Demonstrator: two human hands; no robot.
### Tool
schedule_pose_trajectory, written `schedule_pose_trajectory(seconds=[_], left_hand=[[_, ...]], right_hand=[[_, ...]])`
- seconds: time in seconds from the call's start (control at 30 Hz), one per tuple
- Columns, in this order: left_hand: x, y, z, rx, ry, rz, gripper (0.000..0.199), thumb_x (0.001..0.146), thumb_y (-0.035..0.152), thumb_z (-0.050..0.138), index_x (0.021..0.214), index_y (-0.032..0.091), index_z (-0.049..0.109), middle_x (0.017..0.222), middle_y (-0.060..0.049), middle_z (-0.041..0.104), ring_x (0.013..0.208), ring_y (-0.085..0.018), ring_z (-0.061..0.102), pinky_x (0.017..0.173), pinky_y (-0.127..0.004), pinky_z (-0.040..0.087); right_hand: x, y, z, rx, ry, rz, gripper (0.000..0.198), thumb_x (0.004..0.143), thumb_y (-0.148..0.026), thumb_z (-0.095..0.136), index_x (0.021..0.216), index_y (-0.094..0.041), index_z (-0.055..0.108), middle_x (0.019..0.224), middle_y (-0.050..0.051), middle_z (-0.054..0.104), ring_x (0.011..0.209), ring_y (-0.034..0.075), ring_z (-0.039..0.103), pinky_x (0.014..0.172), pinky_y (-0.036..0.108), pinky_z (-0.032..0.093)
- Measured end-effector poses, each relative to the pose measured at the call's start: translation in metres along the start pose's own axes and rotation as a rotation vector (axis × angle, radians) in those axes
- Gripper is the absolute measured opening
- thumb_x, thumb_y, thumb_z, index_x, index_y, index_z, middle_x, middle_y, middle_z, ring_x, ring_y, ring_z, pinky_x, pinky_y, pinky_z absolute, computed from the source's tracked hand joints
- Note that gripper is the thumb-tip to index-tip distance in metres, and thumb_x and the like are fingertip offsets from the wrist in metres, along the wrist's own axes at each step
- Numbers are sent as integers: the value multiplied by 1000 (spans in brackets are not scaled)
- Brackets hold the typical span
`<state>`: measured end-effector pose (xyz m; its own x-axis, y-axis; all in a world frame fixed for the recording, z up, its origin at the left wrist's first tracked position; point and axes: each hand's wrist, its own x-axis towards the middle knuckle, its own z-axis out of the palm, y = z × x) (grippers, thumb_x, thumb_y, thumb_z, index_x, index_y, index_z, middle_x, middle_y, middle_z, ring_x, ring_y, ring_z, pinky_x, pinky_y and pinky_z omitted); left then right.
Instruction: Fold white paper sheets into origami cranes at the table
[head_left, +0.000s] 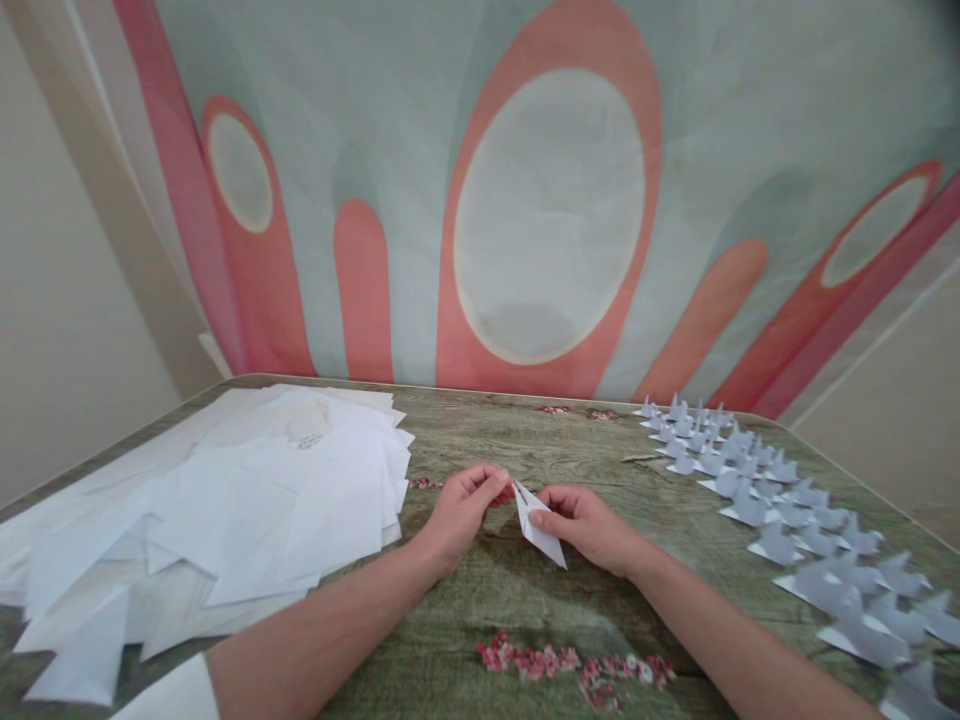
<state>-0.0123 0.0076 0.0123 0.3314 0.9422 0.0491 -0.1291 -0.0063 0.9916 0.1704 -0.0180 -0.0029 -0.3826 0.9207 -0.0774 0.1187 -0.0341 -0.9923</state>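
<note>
Over the middle of the table, a piece of folded white paper, narrow and kite-shaped, is held up between my two hands. My right hand grips its side, thumb on the front face and fingers behind. My left hand is closed in a pinch at the narrow upper tip; the exact contact there is too small to make out clearly. A dark slit runs down from that tip between two folded flaps.
A spread pile of white paper sheets covers the table's left side. Rows of folded white paper cranes stand along the right. The wood-patterned tabletop with printed pink flowers meets a patterned backdrop behind.
</note>
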Motion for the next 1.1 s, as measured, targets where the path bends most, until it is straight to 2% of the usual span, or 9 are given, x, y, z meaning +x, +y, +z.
schedule_pose_trajectory(seconds=[0.27, 0.5, 0.8, 0.97, 1.1], left_hand=[[-3, -6, 4, 187, -157, 21, 28, 68, 39, 67, 68, 14, 55, 66, 0, 56, 62, -12, 49, 59, -22, 37], [-2, -12, 1, 292, -138, 73, 25, 73, 37, 62, 68, 14, 53, 68, -1, 57, 63, -12, 49, 58, -22, 36], [-5, -10, 2, 268, -68, 55, 27, 68, 36, 66, 59, 15, 52, 58, 2, 52, 57, -11, 44, 55, -22, 33], [-6, -6, 3, 231, -68, 38, 26, 70, 37, 62, 59, 15, 54, 56, 3, 49, 56, -11, 42, 54, -22, 31], [-6, -5, 4, 207, -103, 22, 29, 77, 39, 55, 62, 14, 58, 58, 1, 53, 58, -12, 45, 57, -23, 33]], right_hand=[[0, -4, 2, -36, 19, -22, 38, 72, -52, 62, 69, -15, 55, 61, -3, 51, 54, 9, 42, 51, 21, 31], [0, -2, 5, -94, 29, -54, 36, 75, -50, 60, 72, -15, 56, 63, -3, 51, 55, 9, 42, 51, 21, 32], [1, 0, 7, -177, 62, -63, 35, 75, -51, 58, 71, -16, 58, 60, -3, 48, 54, 9, 39, 49, 20, 29], [1, 1, 7, -112, 60, -41, 34, 75, -49, 59, 70, -16, 58, 58, -4, 47, 51, 8, 38, 47, 20, 27], [0, -1, 8, -27, 51, -21, 31, 73, -46, 62, 70, -15, 57, 58, -4, 49, 50, 8, 39, 47, 20, 27]])
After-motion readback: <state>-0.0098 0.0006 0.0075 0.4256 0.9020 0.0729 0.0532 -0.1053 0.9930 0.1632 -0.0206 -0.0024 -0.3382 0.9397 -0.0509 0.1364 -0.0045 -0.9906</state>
